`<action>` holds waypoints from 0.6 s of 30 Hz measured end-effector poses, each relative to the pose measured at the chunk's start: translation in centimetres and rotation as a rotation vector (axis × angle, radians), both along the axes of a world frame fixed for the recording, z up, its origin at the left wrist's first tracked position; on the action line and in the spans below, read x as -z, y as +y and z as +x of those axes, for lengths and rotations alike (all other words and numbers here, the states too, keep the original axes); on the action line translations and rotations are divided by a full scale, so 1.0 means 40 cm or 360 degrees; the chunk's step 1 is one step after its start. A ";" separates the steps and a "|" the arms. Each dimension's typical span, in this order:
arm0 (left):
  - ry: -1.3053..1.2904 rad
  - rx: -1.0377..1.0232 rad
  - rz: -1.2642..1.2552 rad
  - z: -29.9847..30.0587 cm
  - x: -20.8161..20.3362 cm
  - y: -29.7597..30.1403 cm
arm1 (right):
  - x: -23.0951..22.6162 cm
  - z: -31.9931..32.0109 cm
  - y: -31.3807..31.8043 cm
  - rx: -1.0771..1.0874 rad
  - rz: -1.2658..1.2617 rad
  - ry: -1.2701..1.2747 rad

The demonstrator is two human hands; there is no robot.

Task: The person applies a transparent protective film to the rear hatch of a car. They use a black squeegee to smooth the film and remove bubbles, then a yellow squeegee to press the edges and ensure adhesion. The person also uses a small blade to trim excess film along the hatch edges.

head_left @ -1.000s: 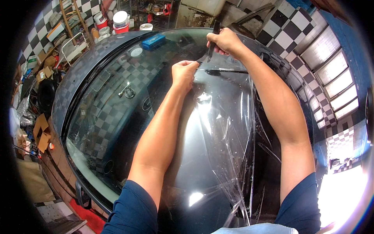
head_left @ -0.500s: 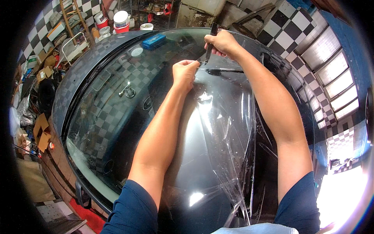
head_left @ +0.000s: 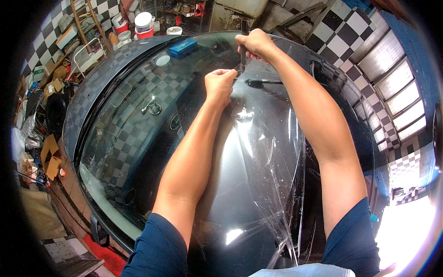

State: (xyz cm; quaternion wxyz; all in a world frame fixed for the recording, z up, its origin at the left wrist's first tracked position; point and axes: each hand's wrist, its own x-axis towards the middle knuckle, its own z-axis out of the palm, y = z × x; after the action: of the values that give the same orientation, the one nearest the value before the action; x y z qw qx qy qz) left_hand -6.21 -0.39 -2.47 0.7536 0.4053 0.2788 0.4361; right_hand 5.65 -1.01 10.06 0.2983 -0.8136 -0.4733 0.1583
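At the upper centre of the frame, left hand (head_left: 219,85) pinching, right hand (head_left: 258,45) gripping, both working close!

Right fingers are wrapped round a slim dark tool (head_left: 243,54), near upright, its lower end just beside the left fingertips; the left fingers are closed together, apparently on the edge of the clear film (head_left: 272,184), though the pinch itself is too small to make out. Down from there it runs to the lower centre, creased over the dark, glossy car (head_left: 152,138). This looks like a spot for patience: a steady pinch, film drawn taut by the tool, light pressure to spare the surface beneath, and those left fingertips well out of the tool's line.
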 end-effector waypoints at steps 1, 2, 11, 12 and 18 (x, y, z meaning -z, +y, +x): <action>-0.0017 -0.0016 -0.0001 0.005 0.006 0.004 | 0.000 -0.004 0.006 0.0008 -0.0021 -0.0032; -0.0035 -0.0025 -0.0004 0.008 0.006 0.002 | 0.004 -0.006 0.011 0.0018 -0.0018 -0.0068; -0.0105 -0.0010 -0.0087 0.010 0.008 0.003 | 0.013 -0.033 0.040 -0.0001 -0.0123 -0.0284; -0.0091 -0.0010 -0.0091 0.008 0.007 0.002 | 0.016 -0.036 0.046 -0.0010 -0.0117 -0.0324; -0.0057 -0.0002 -0.0100 0.003 -0.003 -0.004 | 0.030 -0.041 0.078 0.0071 -0.0163 -0.0527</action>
State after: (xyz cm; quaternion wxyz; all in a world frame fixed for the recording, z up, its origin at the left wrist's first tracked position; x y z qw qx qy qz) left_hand -6.09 -0.55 -2.34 0.7704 0.3734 0.2791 0.4349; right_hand 4.00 2.12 8.86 0.1777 -0.8530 -0.4892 0.0394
